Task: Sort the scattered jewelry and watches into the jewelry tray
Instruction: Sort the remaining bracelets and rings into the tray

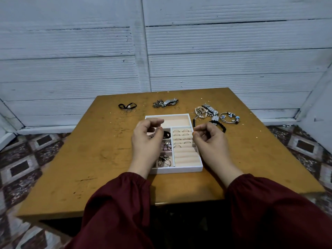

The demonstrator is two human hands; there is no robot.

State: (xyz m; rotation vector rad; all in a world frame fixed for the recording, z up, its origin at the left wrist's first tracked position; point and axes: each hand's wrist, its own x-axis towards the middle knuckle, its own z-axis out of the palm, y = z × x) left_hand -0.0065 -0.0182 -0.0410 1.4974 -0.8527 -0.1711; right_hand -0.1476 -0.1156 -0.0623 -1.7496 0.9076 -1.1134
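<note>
Left hand [146, 139] over tray [179, 170], right hand [210, 139] overlapping its right edge

No text, label, brand, number or sign can be read anywhere. The far watch [169, 101] and the right watch [209, 108] are too small and blurred for any dial marks or maker's name to be made out.
</note>
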